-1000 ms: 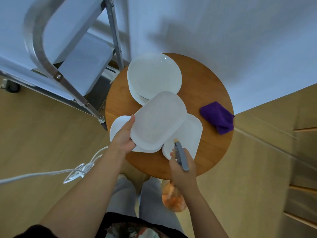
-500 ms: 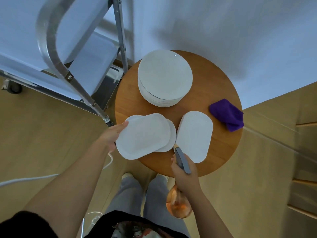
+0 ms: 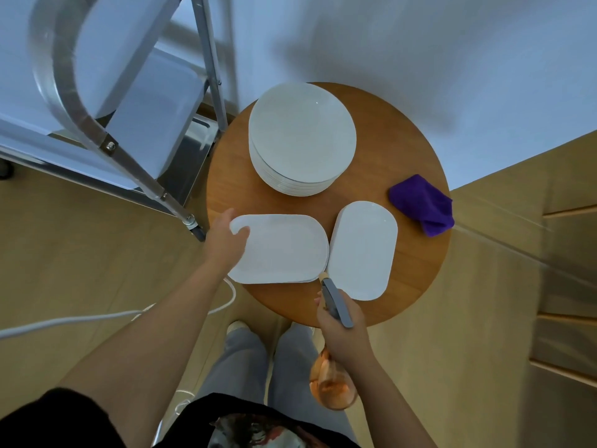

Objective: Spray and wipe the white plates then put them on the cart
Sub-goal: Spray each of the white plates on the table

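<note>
Left hand (image 3: pixel 226 240) grips the oblong plate (image 3: pixel 284 250) at mid-frame — thumb on its rim; right hand (image 3: pixel 342 331) clasps the spray bottle (image 3: pixel 334 376), lower centre.

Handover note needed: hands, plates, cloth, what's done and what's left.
Left hand: thumb over the left rim of the oblong plate, which lies on another at the round table's near-left.
Right hand: grip on the spray bottle, nozzle pointing toward the oblong plates.
Second oblong plate sits alongside; round plate stack behind.
Purple cloth lies unused at the table's right edge.
Cart: no plates visible on it.
Left: spraying, wiping and loading; whether any spraying is done cannot be told.
</note>
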### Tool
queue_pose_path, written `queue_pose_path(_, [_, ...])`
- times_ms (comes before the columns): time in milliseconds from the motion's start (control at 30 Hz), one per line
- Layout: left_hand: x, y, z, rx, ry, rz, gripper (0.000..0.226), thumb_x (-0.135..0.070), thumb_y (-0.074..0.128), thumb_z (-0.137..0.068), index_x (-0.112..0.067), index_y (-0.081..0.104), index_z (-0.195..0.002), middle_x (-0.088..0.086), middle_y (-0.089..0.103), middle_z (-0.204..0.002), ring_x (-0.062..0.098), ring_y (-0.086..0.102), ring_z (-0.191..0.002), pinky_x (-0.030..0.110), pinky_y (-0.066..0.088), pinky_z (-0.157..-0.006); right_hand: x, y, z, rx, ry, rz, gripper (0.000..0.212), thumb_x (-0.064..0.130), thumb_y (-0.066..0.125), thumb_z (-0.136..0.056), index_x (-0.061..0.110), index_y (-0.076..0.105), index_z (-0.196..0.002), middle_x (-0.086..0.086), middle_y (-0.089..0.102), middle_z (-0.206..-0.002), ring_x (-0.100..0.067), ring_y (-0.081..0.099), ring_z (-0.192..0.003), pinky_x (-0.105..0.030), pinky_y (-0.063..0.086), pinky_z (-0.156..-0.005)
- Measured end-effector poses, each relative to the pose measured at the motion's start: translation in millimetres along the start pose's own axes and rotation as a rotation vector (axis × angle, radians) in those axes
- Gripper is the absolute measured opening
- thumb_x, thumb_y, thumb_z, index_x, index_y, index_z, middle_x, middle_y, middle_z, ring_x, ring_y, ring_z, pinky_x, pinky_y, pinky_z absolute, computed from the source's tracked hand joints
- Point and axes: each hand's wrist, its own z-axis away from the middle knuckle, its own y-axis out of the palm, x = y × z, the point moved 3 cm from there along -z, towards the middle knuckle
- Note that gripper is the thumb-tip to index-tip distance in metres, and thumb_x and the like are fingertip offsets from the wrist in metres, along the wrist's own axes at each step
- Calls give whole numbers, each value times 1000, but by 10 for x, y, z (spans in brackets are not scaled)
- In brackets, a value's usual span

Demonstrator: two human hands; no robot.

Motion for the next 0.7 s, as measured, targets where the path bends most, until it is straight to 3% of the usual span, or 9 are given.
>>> queue_pose_path(100, [-105, 99, 148, -91, 181, -106, 47, -18, 53, -97, -12, 40, -142, 8, 37, -151, 27, 29, -141, 40, 22, -115, -26, -28, -18, -16, 21, -17, 20, 4, 58, -88, 23, 56, -83, 3, 51, -66, 4, 52, -54, -8, 41, -50])
queue_pose_path(167, [-178, 246, 295, -115, 317, -98, 37, -13, 56, -93, -9, 54, -130, 11, 53, -135, 29, 44, -129, 37, 30, -110, -59, -75, -34, -53, 44, -26, 19, 5, 59, -88, 24, 56, -84, 3, 53, -68, 0, 54, -56, -8, 41, -49])
queue_pose_path(267, [-246, 591, 505, 48, 383, -95, 22, -15, 56, -93, -10, 65, -113, 6, 67, -112, 16, 59, -99, 22, 43, -90, -103, -182, -54, -97, 57, -28, 18, 5, 59, -87, 23, 57, -85, 1, 55, -70, -9, 52, -57, -8, 41, -50])
queue_pose_path(400, [-321, 1094, 629, 266, 316, -272, 22, -27, 48, -97, -16, 67, -98, 3, 69, -100, 8, 55, -78, 10, 37, -67, -129, -352, -82, -127, 18, -16, 28, 2, 58, -87, 27, 50, -75, 6, 47, -63, 3, 49, -54, -8, 39, -48])
queue_pose_path(467, [-409, 1260, 647, 265, 282, -331, 24, -28, 47, -98, -15, 67, -103, 3, 68, -103, 9, 55, -81, 12, 37, -70, -140, -438, -101, -138, -2, -19, 29, 2, 58, -87, 26, 49, -74, 6, 44, -61, 4, 47, -52, -9, 39, -48])
queue_pose_path(633, [-613, 1414, 569, 170, 241, -405, 36, -32, 48, -98, -14, 60, -127, 8, 60, -123, 22, 59, -109, 29, 47, -97, -238, -661, -157, -138, -14, -54, 26, 3, 59, -87, 24, 51, -74, 4, 45, -61, 2, 47, -52, -9, 39, -47])
queue_pose_path(700, [-683, 1469, 515, 193, 233, -471, 38, -36, 47, -98, -14, 57, -128, 9, 57, -124, 24, 57, -110, 32, 47, -98, -292, -735, -184, -133, -4, -79, 24, 4, 61, -87, 25, 53, -77, 4, 48, -62, 2, 50, -54, -8, 40, -48])
